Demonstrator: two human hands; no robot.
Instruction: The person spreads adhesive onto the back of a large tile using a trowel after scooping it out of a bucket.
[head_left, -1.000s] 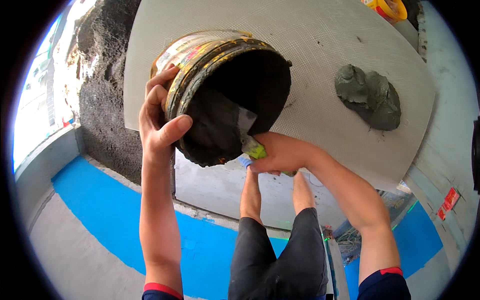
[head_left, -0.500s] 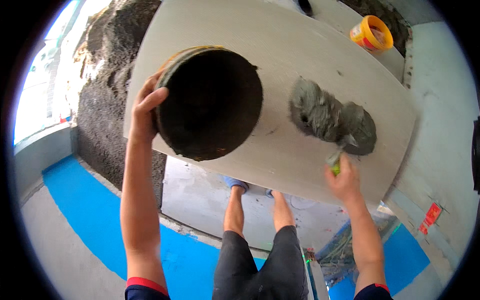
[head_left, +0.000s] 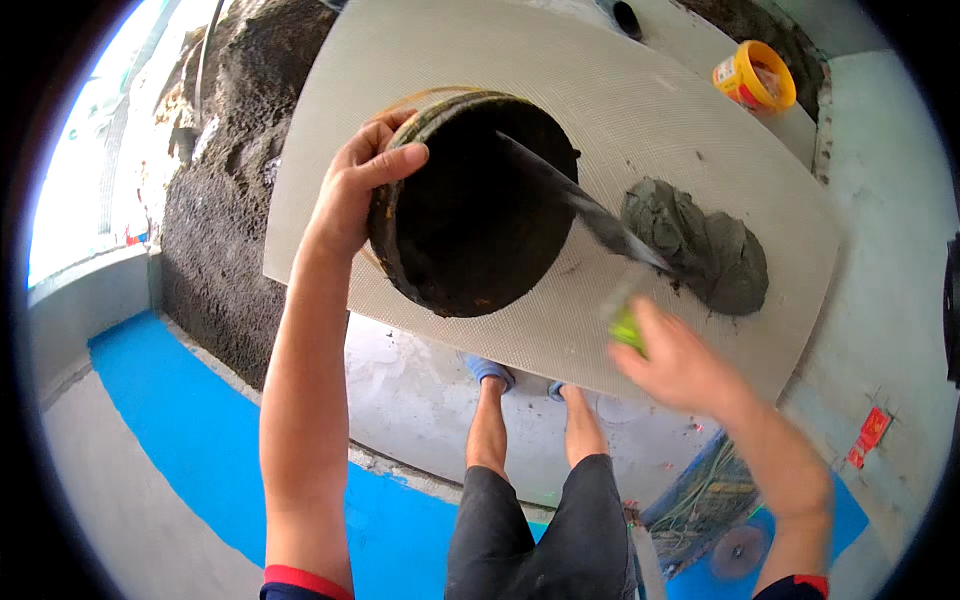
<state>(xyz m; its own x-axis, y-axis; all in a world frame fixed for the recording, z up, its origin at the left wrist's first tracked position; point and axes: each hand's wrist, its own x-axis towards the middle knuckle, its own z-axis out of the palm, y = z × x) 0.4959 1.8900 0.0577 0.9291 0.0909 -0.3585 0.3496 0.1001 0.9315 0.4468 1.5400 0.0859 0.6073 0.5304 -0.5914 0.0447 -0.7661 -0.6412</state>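
The left forearm [head_left: 305,430] enters at the lower edge, left of centre, and rises almost straight, leaning slightly right as it nears the upper middle of the frame. There the left hand [head_left: 372,172] grips the dark-mouthed bucket [head_left: 388,245] by its upper-left rim: the thumb lies over the edge, pointing right, while the fingers bend around the outer wall, partly hidden. The bucket sits in the upper centre, tipped so that its mouth faces the viewer.

The right forearm [head_left: 785,460] comes in at the lower right, climbs, then slants up and left, the wrist roughly in line with it. The right hand [head_left: 680,360], blurred, lies right of centre with its fingers closed around the green handle of a scraper [head_left: 627,330]; how each finger sits cannot be told. A long dark blade, also blurred, stretches from inside the bucket's mouth down and right to the heap of grey mortar [head_left: 700,245] at right of centre; whether it touches the heap is unclear. The heap lies on a pale textured board [head_left: 460,50] across the upper frame.
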